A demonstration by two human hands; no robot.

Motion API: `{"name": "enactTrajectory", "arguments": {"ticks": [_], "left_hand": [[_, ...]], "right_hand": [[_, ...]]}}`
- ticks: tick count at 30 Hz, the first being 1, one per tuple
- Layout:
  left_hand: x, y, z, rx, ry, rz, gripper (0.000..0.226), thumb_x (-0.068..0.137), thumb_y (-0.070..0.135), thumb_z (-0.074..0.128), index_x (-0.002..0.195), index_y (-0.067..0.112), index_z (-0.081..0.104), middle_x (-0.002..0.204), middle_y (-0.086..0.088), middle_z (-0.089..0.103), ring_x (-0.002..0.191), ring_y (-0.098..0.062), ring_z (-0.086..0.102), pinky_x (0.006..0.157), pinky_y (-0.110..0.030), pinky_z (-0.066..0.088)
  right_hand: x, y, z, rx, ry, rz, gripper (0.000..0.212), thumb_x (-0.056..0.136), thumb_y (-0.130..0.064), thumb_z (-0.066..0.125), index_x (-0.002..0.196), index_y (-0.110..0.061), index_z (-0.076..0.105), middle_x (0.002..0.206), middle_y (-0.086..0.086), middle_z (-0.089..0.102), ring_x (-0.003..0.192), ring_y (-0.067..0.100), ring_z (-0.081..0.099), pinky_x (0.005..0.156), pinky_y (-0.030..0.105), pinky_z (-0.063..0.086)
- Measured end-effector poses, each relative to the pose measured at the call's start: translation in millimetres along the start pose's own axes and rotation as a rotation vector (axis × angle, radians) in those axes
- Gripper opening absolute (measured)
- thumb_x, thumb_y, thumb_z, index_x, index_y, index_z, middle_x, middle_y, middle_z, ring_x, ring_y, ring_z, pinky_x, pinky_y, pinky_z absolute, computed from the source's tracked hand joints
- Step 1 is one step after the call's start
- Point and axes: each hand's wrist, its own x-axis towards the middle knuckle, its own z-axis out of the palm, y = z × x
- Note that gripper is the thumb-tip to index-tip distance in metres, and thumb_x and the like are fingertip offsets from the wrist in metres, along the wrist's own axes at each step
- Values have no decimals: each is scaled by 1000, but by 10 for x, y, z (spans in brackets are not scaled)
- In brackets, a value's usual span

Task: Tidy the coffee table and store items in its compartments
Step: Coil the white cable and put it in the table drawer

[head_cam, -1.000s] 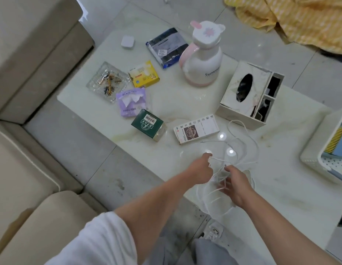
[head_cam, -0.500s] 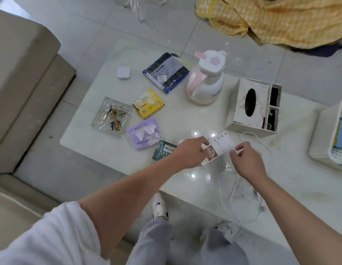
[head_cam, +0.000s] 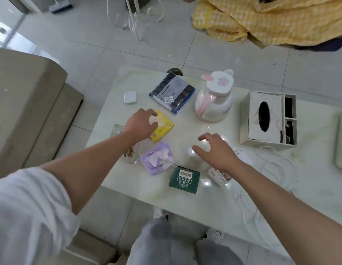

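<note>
Fingers point(head_cam: 201, 138) of the person's right hand point(head_cam: 217, 152) are spread and loosely bent, hovering palm-down over the bare middle of the coffee table point(head_cam: 185, 203) and holding nothing. The left hand point(head_cam: 141, 124) reaches farther out, its fingers curved down over the near corner of the yellow box point(head_cam: 162, 127); whether they actually clasp the box or only touch it cannot be told through the motion blur.

Items on the pale marble top, from the far edge inward: a small white square case point(head_cam: 130, 97); a dark blue packet point(head_cam: 172, 92) with a white label, lying flat; a white and pink jug point(head_cam: 214, 96), upright with its lid on; a white tissue box holder point(head_cam: 265, 119) with two side compartments, at the right. Nearer the person: a clear glass ashtray point(head_cam: 128, 152), mostly hidden beneath the left forearm; a purple tissue pack point(head_cam: 157, 159) just beside it; a green box point(head_cam: 184, 178) with a barcode label, close to the near edge; a white carton point(head_cam: 220, 175), partly covered by the right wrist. A white cable point(head_cam: 271, 169) lies in loose loops at the right and trails over the near edge. The edge of a white basket point(head_cam: 341, 142) shows at the far right.

Surroundings: a beige sofa point(head_cam: 28, 104) at the left; a yellow checked cloth point(head_cam: 271, 20) heaped on the tiled floor beyond the table.
</note>
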Motion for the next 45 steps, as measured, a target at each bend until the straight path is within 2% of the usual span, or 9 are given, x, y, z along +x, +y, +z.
{"name": "enactTrajectory", "arguments": {"ticks": [8,14,19,23,30,34,38,41,45], "left_hand": [[1234,-944,-201,282,-114,-10,57,90,25,57,144,32,41,147,-13,37,129,-36,41,95,-46,48],[1972,-1409,-48,431,-223,28,78,89,23,56,154,37,16,161,-13,4,145,-44,15,101,-54,43],[2105,-1440,75,345,-127,93,58,92,31,60,145,26,36,142,-20,36,124,-48,39,92,-54,46],[1931,-1186,-13,384,-78,157,55,88,46,59,137,30,41,127,-17,46,115,-40,46,80,-45,47],[1093,-289,73,265,-100,304,50,79,51,59,124,35,45,119,-6,48,107,-29,55,85,-41,46],[551,154,183,243,-102,361,50,77,53,59,122,35,46,119,-2,49,107,-24,54,86,-39,44],[-12,657,361,207,-114,369,51,78,52,62,121,31,46,116,-1,47,90,-21,52,74,-33,41],[-636,1256,702,100,-149,369,51,76,49,67,119,30,45,110,0,45,85,-25,55,70,-32,41],[-1291,1904,1250,-47,-261,374,54,74,47,71,118,30,44,107,1,49,91,-24,56,76,-36,47]], "right_hand": [[957,-390,516,51,-7,56,50,91,-52,58,134,-27,50,130,2,51,116,21,54,94,34,45],[1414,-162,776,-71,-67,256,53,93,-42,57,142,-24,44,137,10,44,114,33,55,95,37,47],[1391,37,846,-320,-59,192,68,84,-36,66,146,-31,38,148,7,29,131,33,32,100,42,43],[1378,123,903,-489,4,139,82,74,-33,75,145,-37,34,150,7,23,131,32,30,98,40,41],[1288,248,912,-540,-29,60,83,83,-45,68,152,-39,23,161,9,10,143,31,18,109,44,31],[1186,278,690,-335,-191,31,75,93,-47,55,157,-34,18,166,7,7,152,24,12,116,41,25],[560,410,385,-89,181,-21,53,97,-36,51,148,-26,42,146,6,48,133,26,44,106,38,38],[-410,936,111,-39,374,31,45,96,-33,56,139,-22,53,130,9,56,122,29,49,99,40,42],[-1408,1878,-167,53,579,500,58,92,-55,53,137,-19,50,133,16,54,121,37,50,101,48,41]]}}
